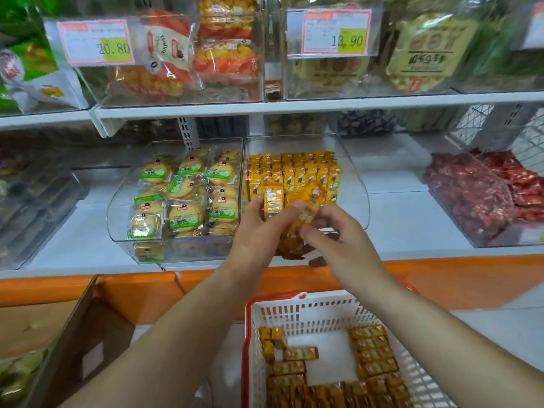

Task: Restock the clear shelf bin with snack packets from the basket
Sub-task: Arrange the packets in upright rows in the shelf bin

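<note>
Bright even light, glare on upper bins [176,54], edges blurred w/ wide-angle warp.

Left hand [256,228], right hand [341,240] hold yellow packets [273,203] at bin [357,178] (half-full).

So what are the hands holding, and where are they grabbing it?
Yellow snack packets: the left hand holds one's lower end, the right hand pinches another's lower end.

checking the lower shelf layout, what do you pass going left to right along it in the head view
Far left, a blurred clear bin → round biscuit packets → clear shelf bin holding yellow snack packets → bare stretch of white shelf → red packets.
</note>
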